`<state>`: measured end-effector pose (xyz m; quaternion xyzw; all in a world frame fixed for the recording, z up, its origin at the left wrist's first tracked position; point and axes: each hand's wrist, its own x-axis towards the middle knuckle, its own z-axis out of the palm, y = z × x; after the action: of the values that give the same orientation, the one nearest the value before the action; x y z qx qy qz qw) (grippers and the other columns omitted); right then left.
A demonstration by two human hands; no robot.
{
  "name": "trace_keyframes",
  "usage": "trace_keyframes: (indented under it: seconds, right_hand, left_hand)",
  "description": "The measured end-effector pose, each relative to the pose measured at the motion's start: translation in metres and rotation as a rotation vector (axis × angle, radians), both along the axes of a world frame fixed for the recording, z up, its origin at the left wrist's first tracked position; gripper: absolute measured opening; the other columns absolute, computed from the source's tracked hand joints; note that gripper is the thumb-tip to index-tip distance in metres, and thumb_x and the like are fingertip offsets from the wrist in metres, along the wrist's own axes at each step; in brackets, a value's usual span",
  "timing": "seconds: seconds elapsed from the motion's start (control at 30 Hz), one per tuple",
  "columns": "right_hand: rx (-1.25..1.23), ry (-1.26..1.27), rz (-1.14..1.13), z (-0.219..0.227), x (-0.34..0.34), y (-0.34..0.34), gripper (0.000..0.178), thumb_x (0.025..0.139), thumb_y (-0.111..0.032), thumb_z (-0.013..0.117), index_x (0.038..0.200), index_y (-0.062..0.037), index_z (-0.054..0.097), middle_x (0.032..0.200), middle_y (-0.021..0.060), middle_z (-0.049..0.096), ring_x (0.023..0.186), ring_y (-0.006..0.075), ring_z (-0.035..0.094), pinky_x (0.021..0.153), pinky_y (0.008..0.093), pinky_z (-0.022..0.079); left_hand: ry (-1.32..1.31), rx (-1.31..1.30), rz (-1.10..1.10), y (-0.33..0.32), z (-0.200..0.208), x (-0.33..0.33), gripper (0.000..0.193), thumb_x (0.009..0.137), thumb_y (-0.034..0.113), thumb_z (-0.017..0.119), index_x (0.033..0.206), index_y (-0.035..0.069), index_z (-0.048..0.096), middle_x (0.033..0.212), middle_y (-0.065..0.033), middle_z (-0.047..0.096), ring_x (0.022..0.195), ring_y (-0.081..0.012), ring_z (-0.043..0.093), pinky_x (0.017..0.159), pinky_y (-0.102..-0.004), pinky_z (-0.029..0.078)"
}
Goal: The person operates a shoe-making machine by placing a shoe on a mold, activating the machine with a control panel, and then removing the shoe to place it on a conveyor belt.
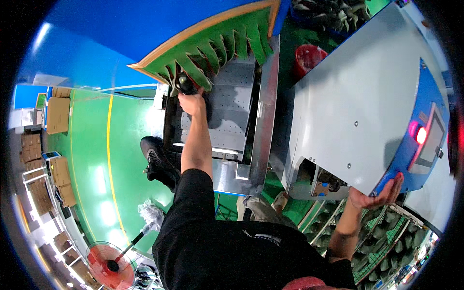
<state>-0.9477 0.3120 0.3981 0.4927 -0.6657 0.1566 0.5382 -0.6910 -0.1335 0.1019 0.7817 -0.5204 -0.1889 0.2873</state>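
My left hand (192,102) is closed on a shiny black shoe (185,84), at the hanging green strips (205,55) of the blue machine's mouth. The strips and my fingers hide part of that shoe. Below the strips lies a perforated grey metal conveyor bed (224,116). Another black laced shoe (159,162) sits to the left of my forearm, beside the bed's metal frame. On the right, my right hand (379,194) rests against the lower corner of a white and blue machine (357,111), its fingers stretched along the blue edge.
A lit red lamp (420,135) is on the machine's blue panel. A red bin (308,60) stands beyond. Lower right, a rack (377,241) carries several dark shoe-shaped pieces. A red fan (110,265) stands lower left, near cardboard boxes (58,115) and a yellow floor line (109,159).
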Motion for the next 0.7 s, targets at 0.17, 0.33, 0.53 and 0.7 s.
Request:
trace_keyframes:
  seconds: [0.17, 0.33, 0.53, 0.7]
  right_hand:
    - [-0.056, -0.136, 0.156, -0.006, 0.0, -0.008, 0.058, 0.103, -0.044, 0.029, 0.126, 0.0012, 0.057, 0.129, 0.0259, 0.061, 0.122, 0.0414, 0.055, 0.103, 0.0526, 0.038]
    - [-0.096, -0.057, 0.068, 0.006, 0.015, -0.007, 0.05, 0.106, -0.033, 0.027, 0.125, 0.0007, 0.058, 0.131, 0.0214, 0.062, 0.122, 0.0346, 0.057, 0.104, 0.0451, 0.038]
    - [-0.084, -0.197, 0.12, 0.018, 0.022, 0.003, 0.046, 0.104, -0.03, 0.036, 0.124, 0.0003, 0.064, 0.131, 0.0185, 0.063, 0.125, 0.0334, 0.056, 0.104, 0.0451, 0.037]
    - [-0.046, -0.459, 0.281, 0.041, 0.036, 0.018, 0.039, 0.102, -0.025, 0.045, 0.123, -0.0016, 0.068, 0.137, 0.0164, 0.06, 0.131, 0.0349, 0.052, 0.111, 0.0487, 0.032]
  left_hand:
    - [0.799, 0.024, 0.134, 0.057, -0.006, 0.059, 0.078, 0.059, 0.014, 0.095, 0.124, -0.002, 0.055, 0.12, -0.018, 0.064, 0.106, -0.0329, 0.065, 0.092, -0.0434, 0.052]
    - [1.343, 0.344, -0.257, 0.141, 0.079, 0.096, 0.06, 0.081, 0.012, 0.079, 0.134, 0.0, 0.052, 0.116, -0.0102, 0.067, 0.104, -0.0297, 0.066, 0.09, -0.0465, 0.055]
    - [0.206, 0.144, -0.104, 0.314, 0.115, 0.117, 0.063, 0.064, 0.029, 0.089, 0.107, -0.005, 0.059, 0.103, -0.0211, 0.067, 0.1, -0.0406, 0.063, 0.09, -0.0491, 0.049]
    - [-0.267, -0.274, -0.312, 0.412, 0.034, 0.134, 0.092, 0.062, 0.049, 0.086, 0.121, -0.013, 0.05, 0.111, -0.0265, 0.056, 0.113, -0.0446, 0.05, 0.105, -0.0525, 0.036]
